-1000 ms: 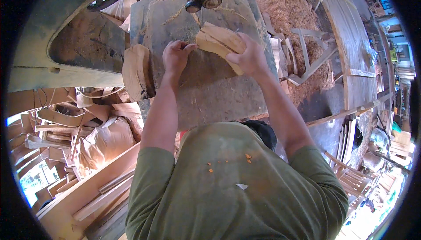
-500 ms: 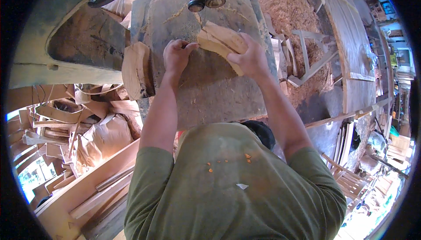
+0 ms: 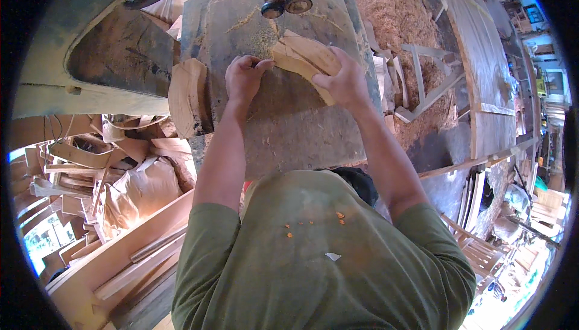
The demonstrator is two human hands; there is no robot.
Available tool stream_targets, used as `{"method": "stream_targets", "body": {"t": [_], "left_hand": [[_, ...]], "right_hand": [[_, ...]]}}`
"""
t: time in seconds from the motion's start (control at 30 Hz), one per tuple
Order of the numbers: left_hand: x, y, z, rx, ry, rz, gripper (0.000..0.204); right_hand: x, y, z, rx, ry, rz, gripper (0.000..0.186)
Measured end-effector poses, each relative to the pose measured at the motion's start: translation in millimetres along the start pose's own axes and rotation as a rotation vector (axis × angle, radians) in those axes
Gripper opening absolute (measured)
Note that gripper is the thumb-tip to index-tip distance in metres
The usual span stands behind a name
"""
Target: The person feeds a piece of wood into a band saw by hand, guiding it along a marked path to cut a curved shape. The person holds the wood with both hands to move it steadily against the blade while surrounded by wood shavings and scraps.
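Pale curved wooden block in the right hand, on a dusty surface.

Head view: the right hand's grip is closed over the block's right side, and the block lies just right of the surface's middle, near two round rollers. The left hand has curled fingers, thumb and forefinger at the block's left end; whether its grip holds the wood, I cannot tell. Another wooden block sits at the surface's left edge; sawdust lies beyond the hands.
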State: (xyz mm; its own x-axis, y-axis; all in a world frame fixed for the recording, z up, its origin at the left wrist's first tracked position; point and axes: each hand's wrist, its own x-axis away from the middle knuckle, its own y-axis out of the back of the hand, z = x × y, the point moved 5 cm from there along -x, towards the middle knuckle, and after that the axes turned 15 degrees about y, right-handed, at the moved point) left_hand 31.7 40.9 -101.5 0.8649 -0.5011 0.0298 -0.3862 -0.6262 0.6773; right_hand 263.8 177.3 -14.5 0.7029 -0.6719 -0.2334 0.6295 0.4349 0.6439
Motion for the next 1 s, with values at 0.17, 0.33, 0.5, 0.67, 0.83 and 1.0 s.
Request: {"method": "stream_targets", "body": {"t": [0.17, 0.33, 0.5, 0.67, 0.83, 1.0], "left_hand": [[2, 1, 0, 0.029, 0.011, -0.038, 0.038], [1, 2, -2, 0.015, 0.018, 0.012, 0.038], [2, 2, -4, -0.012, 0.037, -0.002, 0.039], [2, 2, -3, -0.054, 0.011, -0.041, 0.036], [3, 3, -7, -0.085, -0.010, -0.067, 0.036], [4, 3, -6, -0.034, 0.018, -0.033, 0.037]], "right_hand": [[1, -1, -1, -0.056, -0.014, 0.000, 0.075], [-2, -1, -9, -0.045, -0.001, 0.033, 0.075], [-2, -1, -13, 0.038, 0.036, 0.015, 0.075], [-4, 2, -3, -0.066, -0.017, 0.034, 0.069], [-5, 2, -1, -0.037, -0.003, 0.017, 0.066], [-6, -2, -8, -0.070, -0.006, 0.006, 0.070]]}}
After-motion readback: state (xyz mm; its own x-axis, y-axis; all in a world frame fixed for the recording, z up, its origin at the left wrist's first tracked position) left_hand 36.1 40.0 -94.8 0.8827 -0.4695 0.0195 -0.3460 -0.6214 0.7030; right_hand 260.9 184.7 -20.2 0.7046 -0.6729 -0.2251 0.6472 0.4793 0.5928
